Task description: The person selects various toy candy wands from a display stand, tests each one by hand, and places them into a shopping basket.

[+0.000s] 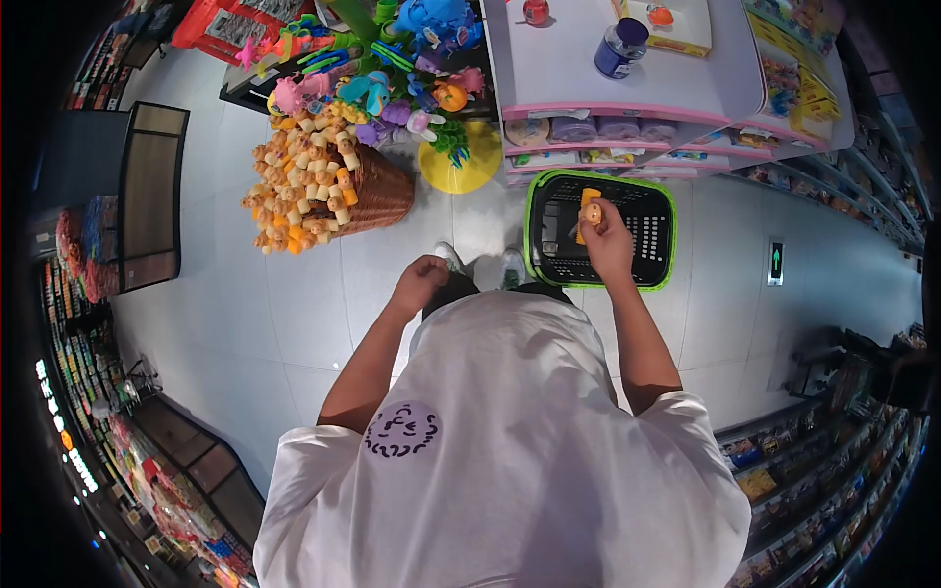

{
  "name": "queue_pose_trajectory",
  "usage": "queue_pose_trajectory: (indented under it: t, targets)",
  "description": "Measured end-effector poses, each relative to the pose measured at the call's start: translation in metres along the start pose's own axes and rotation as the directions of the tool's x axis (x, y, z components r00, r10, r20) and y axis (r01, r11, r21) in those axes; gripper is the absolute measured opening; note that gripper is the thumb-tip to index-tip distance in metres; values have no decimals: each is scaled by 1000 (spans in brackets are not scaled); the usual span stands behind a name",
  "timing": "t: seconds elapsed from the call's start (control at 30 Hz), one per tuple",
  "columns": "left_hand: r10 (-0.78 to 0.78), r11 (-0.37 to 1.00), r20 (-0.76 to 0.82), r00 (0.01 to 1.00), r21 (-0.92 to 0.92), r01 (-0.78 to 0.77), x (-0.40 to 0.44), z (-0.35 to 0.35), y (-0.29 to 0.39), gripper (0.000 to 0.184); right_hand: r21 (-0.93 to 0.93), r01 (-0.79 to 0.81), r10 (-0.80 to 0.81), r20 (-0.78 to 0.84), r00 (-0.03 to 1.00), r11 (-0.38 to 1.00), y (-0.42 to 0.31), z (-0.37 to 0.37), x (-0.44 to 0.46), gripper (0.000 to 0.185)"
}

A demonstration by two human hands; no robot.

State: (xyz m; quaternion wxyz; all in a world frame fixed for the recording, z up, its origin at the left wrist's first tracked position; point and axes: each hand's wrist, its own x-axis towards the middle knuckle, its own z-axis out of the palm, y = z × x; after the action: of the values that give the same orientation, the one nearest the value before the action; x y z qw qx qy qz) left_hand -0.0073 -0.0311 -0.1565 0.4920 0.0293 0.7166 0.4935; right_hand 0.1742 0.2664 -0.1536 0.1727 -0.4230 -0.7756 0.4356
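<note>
The right hand (608,241), its fingers closed in a pinch on a small orange-and-tan toy (592,212), is over the green-rimmed shopping basket (671,235) on the floor, and lowering the toy from here would call for staying inside the raised rim before the fingers part. The left hand (420,284) is nearer the body, loosely curled, though whether it holds anything I cannot tell. Far left, a wicker basket (384,192) brims with similar toys beside a yellow stand base (461,162), while the pink-edged shelf unit (613,108) limits room just beyond the shopping basket.
</note>
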Motion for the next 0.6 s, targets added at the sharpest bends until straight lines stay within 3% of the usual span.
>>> queue_pose_trajectory:
  t: [0.1,0.23,0.33,0.4,0.43,0.53,0.57,0.6]
  targets:
    - [-90,994,-129,987,56,98,3,-28,-45,18,-35,-92,94,53,994,995,38,17,-6,39]
    - [-155,886,-260,953,390,250,6,-80,-127,29,5,-154,152,110,982,988,106,51,-19,39]
    - [-191,856,-281,941,421,299,-12,-89,-126,29,98,-264,248,151,957,960,144,70,-26,41]
    - [-218,911,-297,930,280,303,-18,-88,-123,30,259,-621,515,376,771,740,175,81,-28,46]
    - [-219,913,-305,927,272,305,-21,-85,-120,30,254,-618,509,383,771,744,180,83,-30,46]
    - [-171,939,-276,946,246,241,-18,-75,-114,31,99,-767,596,569,566,634,178,80,-33,52]
    - [-170,941,-277,946,240,240,-15,-72,-113,31,96,-764,594,570,568,638,167,79,-32,52]
    - [-151,937,-262,953,269,222,-12,-69,-111,31,-25,-697,589,558,585,716,163,79,-32,52]
